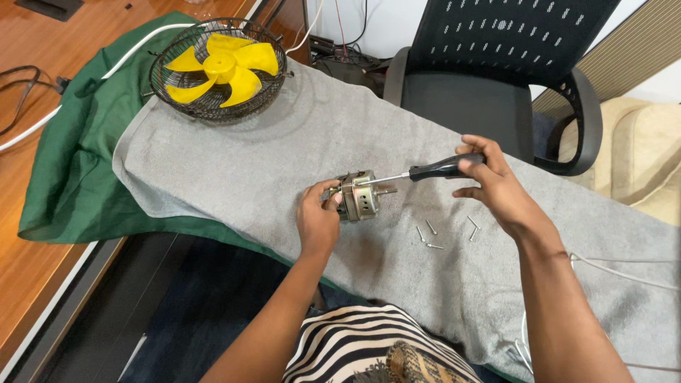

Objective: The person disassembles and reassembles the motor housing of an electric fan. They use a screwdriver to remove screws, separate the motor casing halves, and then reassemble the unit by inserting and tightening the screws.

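Observation:
A small metal fan motor (359, 196) rests on a grey towel (284, 149). My left hand (317, 216) grips the motor's left side and steadies it. My right hand (489, 181) holds a screwdriver (425, 172) by its black handle, with the thin shaft reaching left so that its tip meets the top of the motor. Several loose silver screws (430, 234) lie on the towel just right of the motor, below the screwdriver.
A black wire fan guard (273, 85) holding a yellow blade (221, 67) sits at the towel's far left end. A green cloth (78, 156) lies under the towel on a wooden desk (28, 213). A black office chair (489, 78) stands behind. White cables (617, 273) run at right.

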